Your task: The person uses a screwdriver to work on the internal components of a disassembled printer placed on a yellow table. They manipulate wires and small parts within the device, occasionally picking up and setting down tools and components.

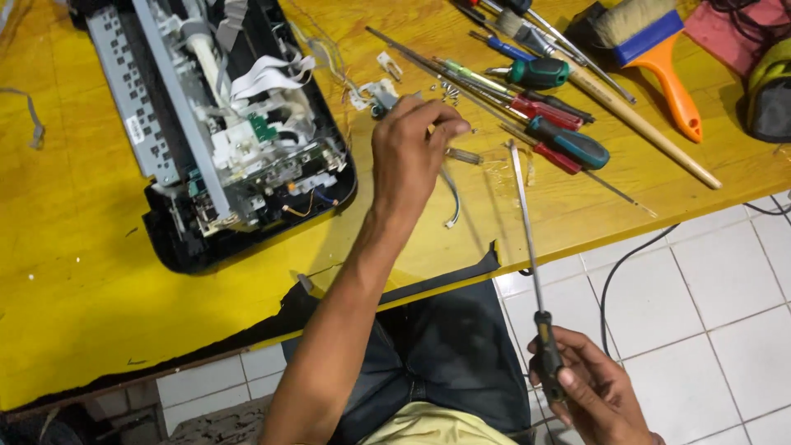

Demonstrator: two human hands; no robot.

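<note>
Screwdriver work is what we see split between two hands: our right hand (589, 387), low at the lower right of the frame, is wrapped around the dark handle of a long screwdriver (527, 239), whose thin shaft runs almost straight up the picture, leaning slightly left, so that its tip ends over the yellow table (82, 288) near the centre, just right of our left hand (409, 148). The tool's long axis thus lies nearly vertical in the frame, handle toward us over the white floor tiles (725, 297), point away from us. Our left hand reaches up the middle of the frame, fingers curled and pinched together at the fingertips; we cannot tell whether a small part sits between them. Just beyond it, toward the upper centre, lie small loose parts (381, 91) and screws, touching or nearly touching the knuckles. The opened printer (222, 124), its cover off and white ribbon cables showing, lies in the upper left, well to the left of the left hand, its long side slanting from upper left to lower right. The left hand is clearly the nearer one to both the printer and the small parts; the right hand is well apart from them. A row of spare screwdrivers (544, 115) fans out at the upper right, with an orange-handled brush (659, 58) beyond.
</note>
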